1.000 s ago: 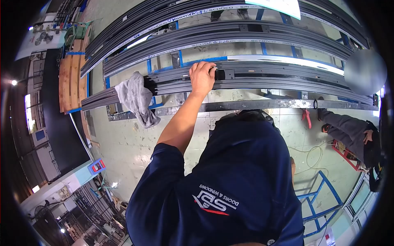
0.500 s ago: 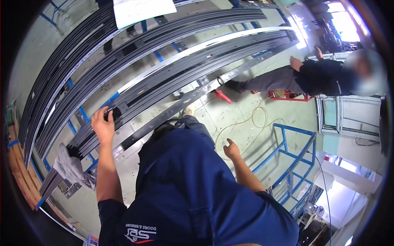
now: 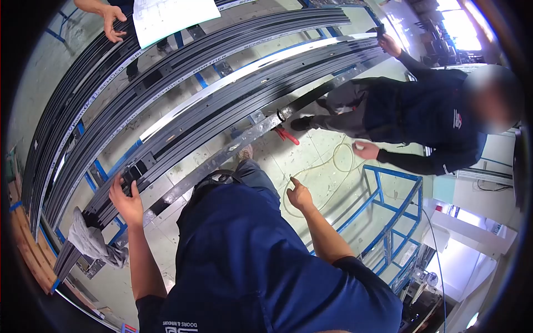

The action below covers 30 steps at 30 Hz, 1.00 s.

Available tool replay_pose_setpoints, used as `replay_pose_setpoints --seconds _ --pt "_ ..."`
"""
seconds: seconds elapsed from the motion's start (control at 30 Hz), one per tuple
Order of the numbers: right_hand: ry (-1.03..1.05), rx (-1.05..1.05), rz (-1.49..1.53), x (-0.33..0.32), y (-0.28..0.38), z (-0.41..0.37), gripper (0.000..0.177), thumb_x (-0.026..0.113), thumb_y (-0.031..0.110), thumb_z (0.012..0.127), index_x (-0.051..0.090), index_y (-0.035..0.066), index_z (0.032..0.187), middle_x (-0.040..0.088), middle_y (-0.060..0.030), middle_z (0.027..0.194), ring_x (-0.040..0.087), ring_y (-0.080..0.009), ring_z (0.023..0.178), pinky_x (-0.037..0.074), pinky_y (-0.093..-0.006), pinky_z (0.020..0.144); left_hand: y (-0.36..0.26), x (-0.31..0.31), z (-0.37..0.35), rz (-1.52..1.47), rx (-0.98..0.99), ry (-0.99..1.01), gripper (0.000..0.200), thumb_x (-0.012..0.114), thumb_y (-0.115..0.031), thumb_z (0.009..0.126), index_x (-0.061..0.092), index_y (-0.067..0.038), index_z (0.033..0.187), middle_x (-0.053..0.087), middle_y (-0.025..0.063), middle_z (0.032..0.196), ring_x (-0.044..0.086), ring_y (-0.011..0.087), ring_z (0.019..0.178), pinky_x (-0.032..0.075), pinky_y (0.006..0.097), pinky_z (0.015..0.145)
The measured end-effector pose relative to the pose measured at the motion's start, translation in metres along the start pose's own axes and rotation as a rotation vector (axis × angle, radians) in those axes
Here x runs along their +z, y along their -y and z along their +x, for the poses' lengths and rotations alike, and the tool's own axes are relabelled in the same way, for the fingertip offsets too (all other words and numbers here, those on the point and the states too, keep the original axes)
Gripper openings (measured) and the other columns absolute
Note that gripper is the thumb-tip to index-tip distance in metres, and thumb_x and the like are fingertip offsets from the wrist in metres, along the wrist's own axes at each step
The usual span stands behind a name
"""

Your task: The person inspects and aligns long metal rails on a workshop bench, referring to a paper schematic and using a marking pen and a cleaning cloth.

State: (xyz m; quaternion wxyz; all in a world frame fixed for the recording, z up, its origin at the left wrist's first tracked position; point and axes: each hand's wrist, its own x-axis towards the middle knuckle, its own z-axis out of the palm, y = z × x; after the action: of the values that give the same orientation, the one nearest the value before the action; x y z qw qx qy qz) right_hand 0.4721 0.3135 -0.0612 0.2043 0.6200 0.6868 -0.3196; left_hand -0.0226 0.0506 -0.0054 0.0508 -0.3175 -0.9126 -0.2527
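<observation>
My left hand (image 3: 126, 201) is at the near end of a row of long dark metal profiles (image 3: 222, 117). Its thumb and fingers are apart, with the fingertips right at a small black block (image 3: 133, 172) lying on the profiles. A grey cloth (image 3: 91, 240) hangs over the profile ends just below this hand. My right hand (image 3: 300, 195) hangs in the air over the tiled floor, its index finger stretched out and the others loosely bent. Nothing shows in it. The blue metal frame (image 3: 392, 170) is what it is nearest to.
A co-worker (image 3: 427, 116) stands at the right, one hand on a dark object (image 3: 380, 31) at the profiles' far end. Another person's hand (image 3: 114, 25) is beside a paper sheet (image 3: 175, 19). A red-handled clamp (image 3: 286, 136) and a yellowish hose (image 3: 336, 161) lie lower down.
My left hand has drawn back slightly from the black block. The co-worker has turned and reached to the profiles' far end. Another person's hand has appeared by the paper.
</observation>
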Motion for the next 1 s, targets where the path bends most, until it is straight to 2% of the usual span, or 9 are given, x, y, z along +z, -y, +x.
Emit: replay_pose_setpoints --seconds 0.13,0.23,0.3,0.33,0.4,0.67,0.87,0.97,1.0 --pt "0.032 -0.053 0.048 -0.007 0.003 0.021 0.062 0.058 0.029 0.089 0.048 0.008 0.146 0.067 -0.0284 0.119 0.065 -0.0421 0.111 0.052 -0.0478 0.097 0.001 -0.006 -0.014 0.08 0.045 -0.023 0.054 0.076 -0.013 0.087 0.056 -0.005 0.136 0.063 0.014 0.118 0.056 0.0338 0.112 0.041 0.0474 0.102" --pt "0.047 -0.09 -0.005 -0.004 -0.008 0.037 0.062 0.057 0.027 0.088 0.049 0.008 0.146 0.064 -0.0281 0.127 0.063 -0.041 0.118 0.05 -0.0464 0.102 -0.004 -0.006 -0.021 0.111 0.059 -0.02 0.055 0.075 -0.015 0.09 0.054 -0.004 0.138 0.061 0.0156 0.121 0.056 0.0347 0.112 0.041 0.0474 0.101" --pt "0.085 -0.043 -0.013 -0.014 -0.005 0.04 0.062 0.056 0.027 0.088 0.05 0.008 0.146 0.064 -0.0275 0.128 0.062 -0.0409 0.12 0.049 -0.0461 0.104 -0.013 -0.007 -0.023 0.131 0.06 -0.036 0.055 0.075 -0.015 0.09 0.053 -0.004 0.139 0.061 0.0159 0.121 0.055 0.0355 0.112 0.041 0.0474 0.101" --pt "0.04 -0.118 -0.002 -0.013 -0.014 0.047 0.062 0.058 0.029 0.088 0.049 0.005 0.145 0.066 -0.0275 0.124 0.064 -0.0428 0.115 0.051 -0.046 0.101 -0.02 -0.006 -0.022 0.141 0.058 -0.043 0.055 0.075 -0.015 0.09 0.053 -0.004 0.139 0.061 0.0159 0.121 0.055 0.0355 0.112 0.041 0.0474 0.101" --pt "0.06 -0.111 -0.005 -0.016 -0.027 0.055 0.061 0.058 0.028 0.088 0.05 0.006 0.145 0.065 -0.0271 0.126 0.063 -0.0419 0.117 0.051 -0.0459 0.102 -0.032 -0.006 -0.023 0.148 0.056 -0.064 0.055 0.075 -0.015 0.09 0.053 -0.005 0.139 0.061 0.0158 0.122 0.055 0.0359 0.113 0.041 0.0475 0.101" --pt "0.14 -0.029 -0.103 -0.045 -0.043 0.09 0.062 0.057 0.028 0.089 0.048 0.01 0.147 0.064 -0.0247 0.131 0.061 -0.0399 0.122 0.049 -0.0474 0.104 -0.062 -0.006 -0.027 0.158 -0.064 -0.085 0.056 0.077 -0.015 0.087 0.054 -0.007 0.137 0.06 0.0166 0.124 0.052 0.0371 0.118 0.04 0.0476 0.104" --pt "0.087 -0.158 -0.141 -0.043 -0.045 0.107 0.059 0.058 0.026 0.088 0.053 0.009 0.144 0.063 -0.0251 0.133 0.061 -0.0398 0.123 0.047 -0.0465 0.106 -0.061 -0.014 -0.038 0.124 -0.122 -0.103 0.057 0.078 -0.015 0.084 0.056 -0.01 0.136 0.06 0.0162 0.126 0.052 0.0371 0.119 0.04 0.0479 0.104" --pt "0.092 -0.178 -0.179 -0.03 -0.056 0.124 0.061 0.062 0.028 0.088 0.052 0.008 0.144 0.061 -0.0255 0.134 0.059 -0.0391 0.125 0.046 -0.0466 0.107 -0.054 -0.02 -0.046 0.008 -0.13 -0.163 0.053 0.079 -0.017 0.084 0.06 -0.009 0.133 0.062 0.0169 0.125 0.056 0.0384 0.115 0.042 0.0485 0.101" --pt "0.077 -0.203 -0.162 -0.019 -0.069 0.134 0.061 0.069 0.029 0.088 0.053 0.007 0.143 0.064 -0.0261 0.128 0.062 -0.0404 0.12 0.049 -0.0459 0.104 -0.054 -0.025 -0.045 0.067 -0.07 -0.174 0.053 0.079 -0.019 0.084 0.061 -0.009 0.133 0.062 0.0173 0.123 0.057 0.0386 0.114 0.043 0.0481 0.101"
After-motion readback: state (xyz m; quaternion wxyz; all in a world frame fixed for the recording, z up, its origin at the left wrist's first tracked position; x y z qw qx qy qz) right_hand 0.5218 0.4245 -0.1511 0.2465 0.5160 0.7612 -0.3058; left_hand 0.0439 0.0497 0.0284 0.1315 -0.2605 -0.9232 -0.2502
